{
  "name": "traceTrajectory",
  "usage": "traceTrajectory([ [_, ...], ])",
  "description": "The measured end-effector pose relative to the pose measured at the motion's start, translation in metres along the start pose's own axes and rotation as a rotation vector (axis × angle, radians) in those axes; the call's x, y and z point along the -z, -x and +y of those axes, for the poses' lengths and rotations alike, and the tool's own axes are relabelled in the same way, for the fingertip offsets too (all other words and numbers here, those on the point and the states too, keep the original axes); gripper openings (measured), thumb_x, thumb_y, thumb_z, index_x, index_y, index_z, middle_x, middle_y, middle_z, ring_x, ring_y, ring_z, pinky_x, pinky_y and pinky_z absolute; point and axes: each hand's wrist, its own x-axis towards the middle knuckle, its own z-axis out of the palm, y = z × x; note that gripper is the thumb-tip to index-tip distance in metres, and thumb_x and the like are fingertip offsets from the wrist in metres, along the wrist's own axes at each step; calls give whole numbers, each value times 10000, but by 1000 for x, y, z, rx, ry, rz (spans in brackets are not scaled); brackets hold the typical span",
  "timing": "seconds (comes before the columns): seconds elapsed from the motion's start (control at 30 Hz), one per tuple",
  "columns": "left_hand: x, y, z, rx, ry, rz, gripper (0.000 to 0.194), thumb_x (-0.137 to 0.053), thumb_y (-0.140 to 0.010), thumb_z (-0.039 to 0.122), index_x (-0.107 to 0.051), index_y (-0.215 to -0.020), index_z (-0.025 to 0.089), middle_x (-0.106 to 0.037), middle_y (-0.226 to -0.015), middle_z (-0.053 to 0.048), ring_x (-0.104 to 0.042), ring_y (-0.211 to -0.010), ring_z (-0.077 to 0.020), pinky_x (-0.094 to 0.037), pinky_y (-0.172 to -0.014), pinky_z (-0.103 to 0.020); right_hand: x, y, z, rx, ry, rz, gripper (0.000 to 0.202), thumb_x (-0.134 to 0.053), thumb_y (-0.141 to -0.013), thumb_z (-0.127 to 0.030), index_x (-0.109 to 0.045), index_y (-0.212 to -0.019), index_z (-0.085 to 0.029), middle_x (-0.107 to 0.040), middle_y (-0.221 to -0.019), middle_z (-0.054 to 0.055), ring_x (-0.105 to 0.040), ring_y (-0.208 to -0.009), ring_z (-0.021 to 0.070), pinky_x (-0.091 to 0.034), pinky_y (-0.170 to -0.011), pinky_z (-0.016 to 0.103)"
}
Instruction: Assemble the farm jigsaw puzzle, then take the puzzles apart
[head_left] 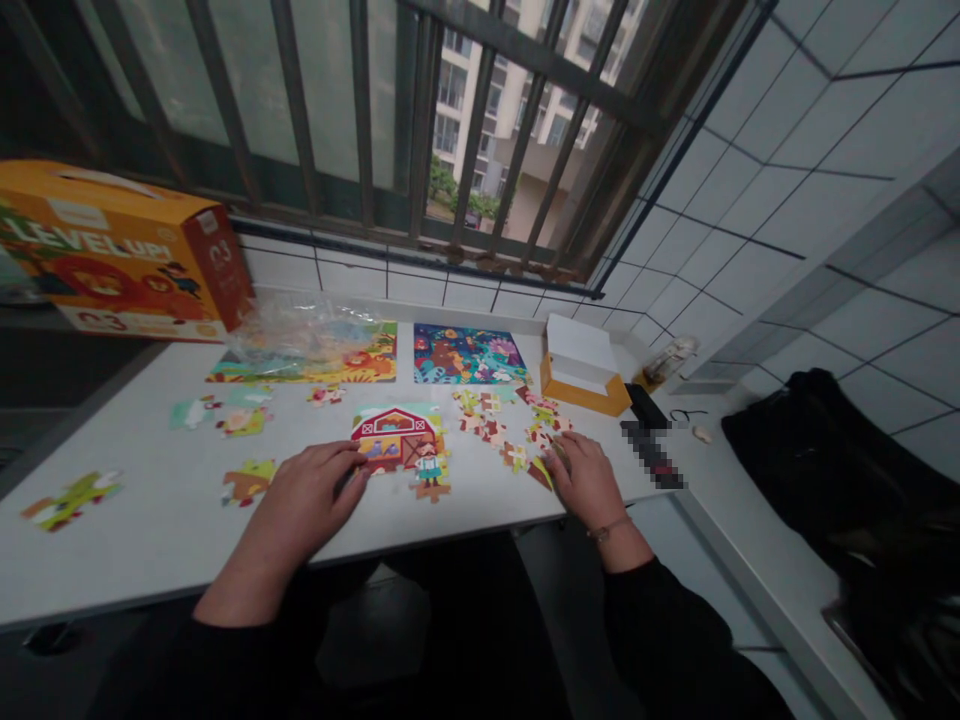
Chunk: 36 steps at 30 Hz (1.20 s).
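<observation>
A partly joined jigsaw puzzle [390,440] with a red barn and a standing figure lies flat on the white table. My left hand [319,490] rests at its left edge, fingers extended and thumb apart, holding nothing. To the right, loose puzzle pieces [484,425] are spread in a cluster. My right hand [591,480] is at that cluster's right end, its thumb and fingers closed around what looks like a small greenish puzzle piece, partly hidden by the fingers. A few joined pieces [251,482] lie just beyond my left wrist.
Other joined pieces [75,500] lie at the left. Behind are a jungle picture [375,350] partly under clear plastic wrap [292,325], a dark blue picture [469,355], and an open yellow box [585,385]. An orange carton [112,250] stands back left, below the barred window.
</observation>
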Motion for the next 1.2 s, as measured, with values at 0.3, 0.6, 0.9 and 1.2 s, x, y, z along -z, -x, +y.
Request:
traceTrajectory([
  [0.3,2,0,-2,-4,37,-19,394,-515,-1041,478,-808,-1119,227,-810,-1263,-133,-743,-1184,-350,-574,-1033,-506,-7,-54,-19,24,2,-242,495,-406,-1154,-453,-682,-1446,-162,-648,-1568,175,-487,-1544,313,-364,-1263,499],
  [0.6,4,-1,-1,-8,52,-10,366,-520,-1035,452,-800,-1094,223,-809,-1266,-139,-749,-1170,-359,-579,-1020,-524,-10,-41,-20,68,-97,-144,516,-428,-1143,-414,-635,-1504,-109,-594,-1622,193,-467,-1565,329,-337,-1308,520],
  [0.9,5,-1,2,-1,71,7,360,-517,-1034,448,-791,-1085,221,-814,-1234,-134,-750,-1159,-351,-573,-1018,-513,10,9,2,-29,-210,178,444,-346,-1148,-389,-689,-932,-208,-709,-945,114,-641,-937,264,-492,-875,395],
  [1.2,12,24,36,-46,135,120,314,-487,-1102,367,-723,-961,215,-779,-925,-99,-713,-886,-270,-533,-832,-422,-7,12,29,-335,-174,275,495,-373,-1111,-508,-542,-725,-248,-615,-703,47,-549,-701,203,-356,-669,330],
])
